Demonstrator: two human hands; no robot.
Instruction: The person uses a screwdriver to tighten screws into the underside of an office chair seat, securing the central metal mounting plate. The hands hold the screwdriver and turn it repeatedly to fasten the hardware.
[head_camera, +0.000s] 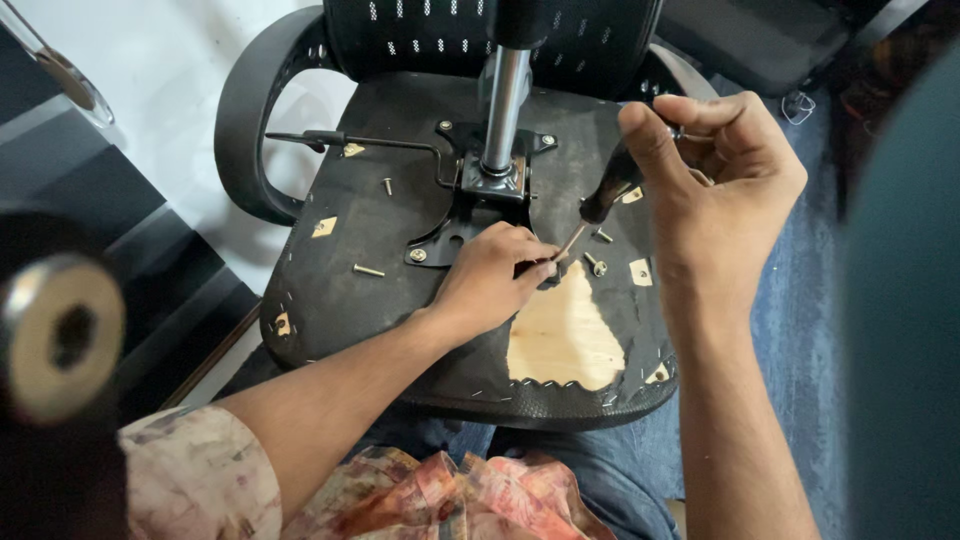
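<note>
Driving a screw beside the metal mounting plate (470, 205), right hand (715, 175) gripping the screwdriver (600, 205), left hand (490, 275) pinching the screw (552, 268) at its tip; looks like next it needs steady downward turning.

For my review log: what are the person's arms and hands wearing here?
Both hands, left hand and right hand, are bare: no gloves, rings or watch visible. The left arm has a short patterned sleeve in pinkish-beige; the right forearm is uncovered.

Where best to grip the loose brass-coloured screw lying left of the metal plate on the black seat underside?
Pinch the loose brass-coloured screw across its shank from above. It lies flat and clear on the black seat underside, left of the left hand, with open space on both sides for fingertips.
</note>
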